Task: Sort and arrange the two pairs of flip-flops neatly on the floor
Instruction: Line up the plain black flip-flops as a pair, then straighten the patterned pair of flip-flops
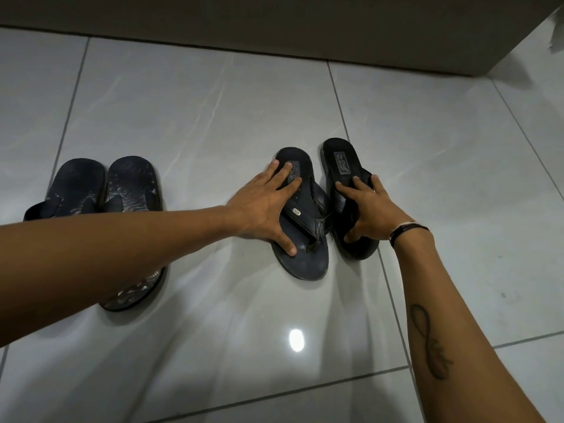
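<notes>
Because these 2 black flip-flops (305,215) mid-floor look light and bendy on glossy tile (213,117), the left hand (265,206) presses fingers spread while the right hand (366,209) clasps its sandal's (343,166) edges.

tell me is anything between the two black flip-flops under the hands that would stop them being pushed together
Nothing visible. Only bare tile shows in the narrow gap between the left flip-flop under the left hand and the right flip-flop under the right hand.

Four flip-flops lie on the floor (213,117): two plain black ones (308,264) (340,157) and two with worn, patterned soles (76,181) (132,181). Two hands (259,206) (370,212) touch them.
</notes>
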### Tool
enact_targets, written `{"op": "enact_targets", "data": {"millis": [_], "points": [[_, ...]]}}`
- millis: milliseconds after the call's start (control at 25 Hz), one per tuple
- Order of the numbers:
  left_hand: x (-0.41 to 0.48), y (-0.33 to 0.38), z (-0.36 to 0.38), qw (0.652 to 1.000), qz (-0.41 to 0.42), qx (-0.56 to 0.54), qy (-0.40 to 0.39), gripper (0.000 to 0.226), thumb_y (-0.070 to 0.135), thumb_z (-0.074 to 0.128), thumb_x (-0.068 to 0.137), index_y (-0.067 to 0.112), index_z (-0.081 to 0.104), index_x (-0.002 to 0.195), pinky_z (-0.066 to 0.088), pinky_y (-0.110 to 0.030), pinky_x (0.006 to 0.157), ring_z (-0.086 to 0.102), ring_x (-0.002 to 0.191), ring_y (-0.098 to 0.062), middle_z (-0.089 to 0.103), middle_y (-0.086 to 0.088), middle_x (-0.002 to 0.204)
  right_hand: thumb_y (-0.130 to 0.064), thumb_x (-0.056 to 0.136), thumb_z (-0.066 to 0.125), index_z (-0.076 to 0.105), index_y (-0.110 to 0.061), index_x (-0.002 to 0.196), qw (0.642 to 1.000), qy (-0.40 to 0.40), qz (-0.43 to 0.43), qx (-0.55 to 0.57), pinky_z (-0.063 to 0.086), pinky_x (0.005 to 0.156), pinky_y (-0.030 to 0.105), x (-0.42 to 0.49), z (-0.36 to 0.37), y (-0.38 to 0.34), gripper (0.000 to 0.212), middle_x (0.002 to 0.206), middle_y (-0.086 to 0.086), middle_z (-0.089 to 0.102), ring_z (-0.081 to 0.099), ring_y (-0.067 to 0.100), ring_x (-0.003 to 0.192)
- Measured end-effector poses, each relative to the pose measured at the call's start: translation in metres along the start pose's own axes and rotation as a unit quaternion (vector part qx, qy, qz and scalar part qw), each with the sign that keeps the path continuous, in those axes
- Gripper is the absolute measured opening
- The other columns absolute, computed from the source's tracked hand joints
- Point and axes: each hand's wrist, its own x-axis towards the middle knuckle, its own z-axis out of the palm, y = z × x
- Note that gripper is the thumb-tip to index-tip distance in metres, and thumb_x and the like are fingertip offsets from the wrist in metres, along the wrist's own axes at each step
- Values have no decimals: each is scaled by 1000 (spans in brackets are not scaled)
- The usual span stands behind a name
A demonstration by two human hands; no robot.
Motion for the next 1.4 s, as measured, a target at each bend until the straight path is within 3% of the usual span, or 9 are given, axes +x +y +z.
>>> {"op": "enact_targets", "data": {"millis": [440, 640, 720, 840, 920, 1040, 1200, 1400], "points": [[1, 2, 1, 1000, -21, -9, 8, 163, 102, 63, 38, 24, 1, 167, 5, -48, 130, -21, 161, -31, -12, -8, 177, -16, 73, 93, 26, -35, 164, 1000, 6, -11, 27, 17, 130, 54, -20, 4, 3, 115, 177, 4, 10, -15, 35, 162], [-3, 6, 0, 1000, -17, -4, 17, 161, 101, 64, 42, 24, -2, 167, 6, -57, 131, -21, 161, -33, -15, -10, 176, -21, 75, 91, 21, -32, 166, 999, -5, -16, 36, 13, 131, 56, -26, -3, -2, 115, 177, 8, 7, -16, 36, 161], [-9, 5, -3, 999, -3, 11, 33, 161, 102, 61, 43, 25, -7, 166, 2, -56, 130, -22, 160, -33, -19, -10, 175, -25, 78, 85, 16, -30, 167, 998, 37, -32, 46, 7, 130, 60, -26, -7, -11, 112, 177, 10, 4, -15, 37, 162], [-28, -11, -13, 999, 2, 32, 42, 159, 106, 54, 47, 24, -14, 165, -5, -52, 130, -24, 160, -29, -26, -9, 174, -28, 80, 77, 10, -25, 168, 984, 122, -100, 79, 2, 131, 59, -24, -8, -43, 110, 177, 9, 0, -13, 35, 163], [-49, -33, -24, 997, -34, 50, 44, 156, 106, 51, 51, 22, -16, 165, -5, -53, 131, -26, 159, -29, -29, -9, 173, -33, 81, 76, 5, -23, 168, 977, 138, -144, 76, 3, 132, 56, -21, -1, -75, 113, 177, 8, -4, -13, 33, 163], [-91, -68, -38, 991, -88, 90, 51, 156, 107, 46, 54, 15, -13, 165, -5, -55, 131, -26, 159, -31, -29, -12, 172, -50, 81, 79, -4, -22, 167, 974, 124, -186, 27, 2, 133, 51, -16, 20, -123, 123, 176, 7, -15, -18, 30, 162], [-160, -106, -50, 984, -125, 111, 54, 157, 109, 44, 54, 14, -10, 166, -6, -55, 130, -23, 160, -32, -27, -13, 173, -73, 78, 71, -9, -25, 167, 961, 106, -252, 49, -3, 127, 39, -17, 46, -186, 129, 175, 5, -19, -20, 25, 161], [-247, -151, -62, 981, -175, 77, 36, 159, 110, 47, 48, 20, -8, 167, -4, -55, 131, -23, 160, -28, -26, -9, 174, -73, 71, 77, -4, -23, 167, 942, 37, -323, 89, 7, 130, 39, -24, 69, -264, 136, 177, 5, -11, -13, 26, 163]]}}
